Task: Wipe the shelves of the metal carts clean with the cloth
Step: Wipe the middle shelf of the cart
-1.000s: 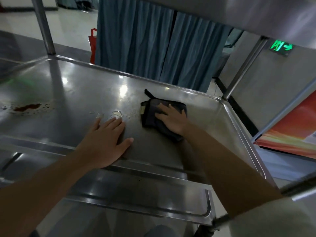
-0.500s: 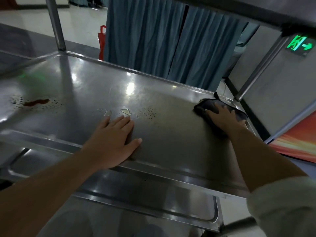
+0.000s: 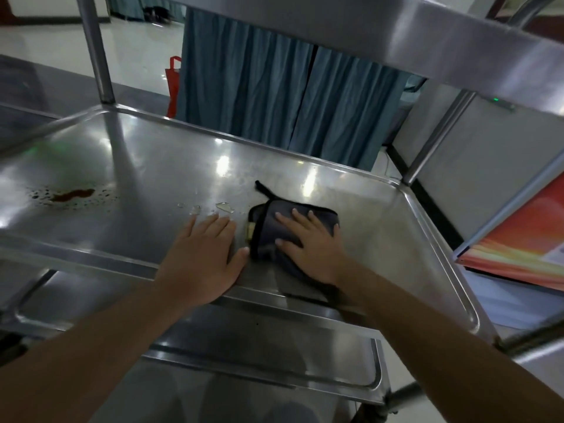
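Stainless steel shelf point(image 3: 137, 178) of a metal cart is being wiped: a folded dark cloth point(image 3: 293, 221) is pressed flat under the right hand point(image 3: 314, 245), fingers straight, near the shelf's middle. The left hand point(image 3: 201, 257) is laid open on the metal just beside it. Clear droplets point(image 3: 224, 206) just left of the cloth and a brown spill point(image 3: 71, 195) at far left seem to be due next, calling for a leftward sweep.

Pretty sure I'm in some institutional hall: steel service cart point(image 3: 320, 166), blue curtains point(image 3: 274, 96), shiny tiled floor point(image 3: 140, 47).
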Motion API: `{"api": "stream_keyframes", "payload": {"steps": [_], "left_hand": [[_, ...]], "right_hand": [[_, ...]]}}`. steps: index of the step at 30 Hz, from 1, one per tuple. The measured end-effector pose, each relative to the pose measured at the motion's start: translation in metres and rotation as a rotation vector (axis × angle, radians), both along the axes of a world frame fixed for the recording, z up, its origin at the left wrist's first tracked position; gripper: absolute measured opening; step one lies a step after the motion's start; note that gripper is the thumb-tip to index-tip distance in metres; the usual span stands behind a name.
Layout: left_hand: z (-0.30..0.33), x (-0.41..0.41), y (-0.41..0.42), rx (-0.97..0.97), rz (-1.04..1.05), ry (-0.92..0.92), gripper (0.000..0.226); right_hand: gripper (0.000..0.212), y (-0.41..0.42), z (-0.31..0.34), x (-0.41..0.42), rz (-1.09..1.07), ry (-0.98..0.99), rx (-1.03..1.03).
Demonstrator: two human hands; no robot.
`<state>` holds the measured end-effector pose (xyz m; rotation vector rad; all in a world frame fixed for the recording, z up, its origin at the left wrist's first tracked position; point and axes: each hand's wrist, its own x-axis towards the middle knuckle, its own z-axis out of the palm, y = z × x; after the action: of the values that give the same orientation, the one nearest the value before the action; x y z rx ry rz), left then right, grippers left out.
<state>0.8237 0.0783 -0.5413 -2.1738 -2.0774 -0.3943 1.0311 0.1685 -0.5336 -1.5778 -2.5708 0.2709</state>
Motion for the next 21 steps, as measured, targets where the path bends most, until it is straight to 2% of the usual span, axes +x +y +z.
{"api": "stream_keyframes", "payload": {"steps": [3,5,9,13,21], "left_hand": [[0.000,-0.004,0.002,-0.020,0.030,0.004,0.081],[0.002,-0.018,0.005,-0.036,0.053,0.043,0.090],[0.007,-0.067,0.009,-0.027,0.118,0.120,0.098],[0.003,-0.074,0.007,-0.039,0.115,-0.002,0.095],[-0.002,-0.072,0.006,-0.011,0.146,-0.047,0.089]], "right_hand": [[0.055,0.023,0.010,-0.027,-0.146,-0.033,-0.066],[0.054,0.021,0.010,-0.035,-0.153,-0.034,-0.075],[0.052,-0.015,-0.001,-0.016,0.037,0.005,0.011],[0.048,-0.020,-0.007,-0.010,0.173,0.002,0.026],[0.052,0.113,-0.001,-0.086,-0.109,-0.013,0.011]]}}
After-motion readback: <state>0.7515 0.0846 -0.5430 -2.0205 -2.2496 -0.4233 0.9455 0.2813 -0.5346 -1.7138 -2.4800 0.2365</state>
